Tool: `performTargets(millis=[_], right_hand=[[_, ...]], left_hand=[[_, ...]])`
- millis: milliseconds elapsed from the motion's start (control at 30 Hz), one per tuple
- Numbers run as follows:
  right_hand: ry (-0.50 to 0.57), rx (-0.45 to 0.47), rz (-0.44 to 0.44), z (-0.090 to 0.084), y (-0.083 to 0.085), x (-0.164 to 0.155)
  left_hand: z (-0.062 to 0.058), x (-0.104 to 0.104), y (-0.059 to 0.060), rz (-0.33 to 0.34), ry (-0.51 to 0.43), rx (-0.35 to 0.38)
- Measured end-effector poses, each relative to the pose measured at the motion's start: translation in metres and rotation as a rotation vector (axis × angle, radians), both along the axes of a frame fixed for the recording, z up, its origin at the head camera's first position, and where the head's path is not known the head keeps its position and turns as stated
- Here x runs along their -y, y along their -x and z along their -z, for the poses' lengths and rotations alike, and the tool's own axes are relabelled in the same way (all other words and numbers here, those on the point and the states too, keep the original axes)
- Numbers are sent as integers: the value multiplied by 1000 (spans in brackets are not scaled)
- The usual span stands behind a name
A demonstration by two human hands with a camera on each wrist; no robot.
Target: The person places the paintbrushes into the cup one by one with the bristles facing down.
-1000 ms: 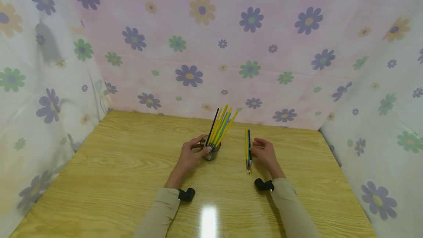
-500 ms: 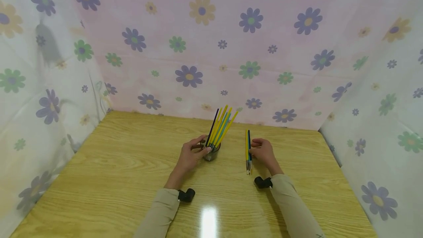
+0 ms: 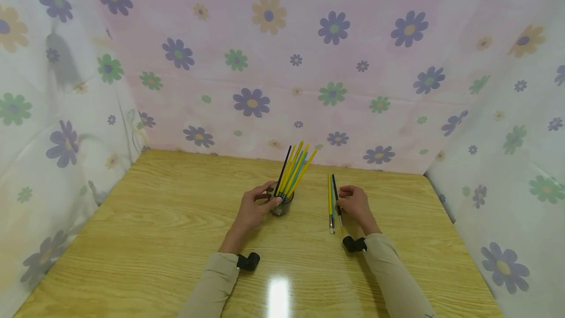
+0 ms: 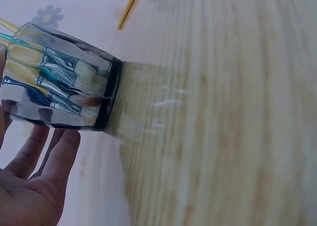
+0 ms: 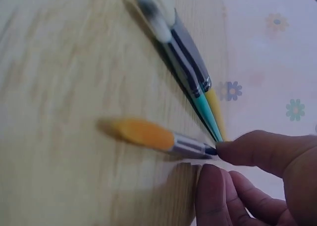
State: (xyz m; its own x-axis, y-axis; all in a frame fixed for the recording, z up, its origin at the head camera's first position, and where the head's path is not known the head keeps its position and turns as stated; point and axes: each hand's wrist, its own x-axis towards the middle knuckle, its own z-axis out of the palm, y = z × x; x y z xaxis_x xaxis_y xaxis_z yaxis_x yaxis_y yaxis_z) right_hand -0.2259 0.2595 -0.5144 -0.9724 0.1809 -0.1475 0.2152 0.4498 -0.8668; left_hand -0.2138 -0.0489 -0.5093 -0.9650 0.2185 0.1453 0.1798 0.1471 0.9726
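My left hand (image 3: 253, 208) holds a clear glass (image 3: 287, 208) upright on the table, thumb on the near side and fingers round its left. Several paintbrushes (image 3: 303, 171) with yellow, teal and dark handles lean in it, bristles down, as the left wrist view shows through the glass wall (image 4: 113, 94). To the right, my right hand (image 3: 356, 207) pinches a dark-handled paintbrush (image 3: 336, 188) between thumb and fingers; its orange bristles (image 5: 146, 134) point toward me. Just left of it lie a yellow paintbrush (image 3: 329, 195) and a teal paintbrush (image 5: 207, 114), side by side with pale bristles.
The wood-grain table (image 3: 176, 229) reaches back to a flowered cloth (image 3: 295, 77), which also hangs at both sides. A black wrist camera (image 3: 248, 261) sits at the left cuff, another camera (image 3: 354, 244) at the right.
The dark paintbrush, earlier lying against the yellow and teal ones, has swung slightly away to the right at its bristle end with my right hand. The left hand and glass stay put.
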Motion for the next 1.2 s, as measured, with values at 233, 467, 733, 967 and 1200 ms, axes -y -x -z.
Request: performTargets(millis=[233, 467, 733, 967, 1200], right_hand=[[-100, 27, -47, -2, 3, -3], [-192, 16, -69, 0, 6, -4], [-188, 26, -50, -2, 7, -8], [57, 39, -1, 3, 4, -13], [224, 10, 34, 6, -1, -12]], left_hand=[[15, 1, 7, -1, -8, -2], [15, 2, 7, 8, -8, -15], [14, 2, 7, 9, 12, -13], [15, 3, 8, -2, 8, 7], [16, 3, 7, 4, 6, -20]])
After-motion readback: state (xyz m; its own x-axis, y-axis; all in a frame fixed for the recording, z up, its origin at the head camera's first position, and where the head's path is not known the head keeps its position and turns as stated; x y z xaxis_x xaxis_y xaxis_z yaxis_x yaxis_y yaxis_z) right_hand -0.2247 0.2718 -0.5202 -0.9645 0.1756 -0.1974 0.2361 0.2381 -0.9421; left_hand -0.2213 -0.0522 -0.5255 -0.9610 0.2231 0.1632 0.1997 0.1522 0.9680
